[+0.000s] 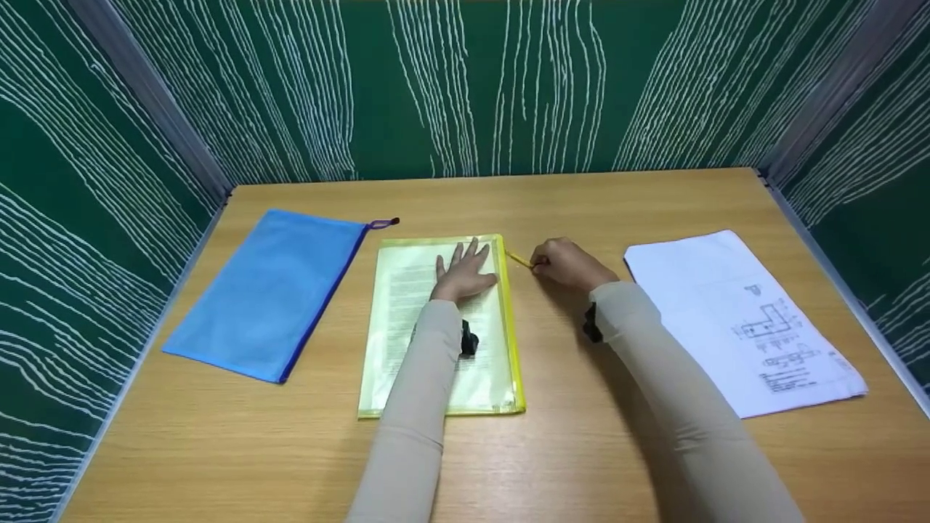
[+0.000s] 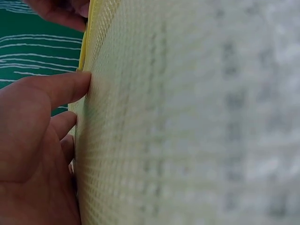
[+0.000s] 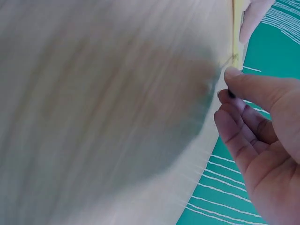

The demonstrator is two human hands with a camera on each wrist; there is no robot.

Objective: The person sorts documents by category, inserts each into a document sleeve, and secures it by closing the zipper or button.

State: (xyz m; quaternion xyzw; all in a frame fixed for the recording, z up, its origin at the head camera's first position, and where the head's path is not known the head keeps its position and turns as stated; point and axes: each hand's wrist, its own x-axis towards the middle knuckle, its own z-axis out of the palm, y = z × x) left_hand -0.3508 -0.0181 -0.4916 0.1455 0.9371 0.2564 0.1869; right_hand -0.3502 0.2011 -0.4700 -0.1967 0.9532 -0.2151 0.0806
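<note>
A yellow-edged mesh zipper pouch (image 1: 392,349) lies flat on the table, with printed paper showing through it. On its upper part rests my left hand (image 1: 463,277), fingers spread and pressing the mesh. Beyond the pouch's top right corner, my right hand (image 1: 572,264) pinches the end of a yellow zipper pull cord (image 1: 519,258), drawn out from the corner. The right wrist view shows the thumb and index finger of the right hand (image 3: 276,122) meeting on the cord's dark tip. In the left wrist view, the left hand (image 2: 35,122) lies on the mesh pouch (image 2: 140,117) near its yellow edge.
A blue zipper pouch (image 1: 261,298) with a dark-tipped purple loop (image 1: 382,224) lies on the left. White paper sheets (image 1: 690,290) with a printed drawing lie to the right, close to the right forearm. Green walls (image 1: 508,87) with white lines enclose the wooden table (image 1: 567,436).
</note>
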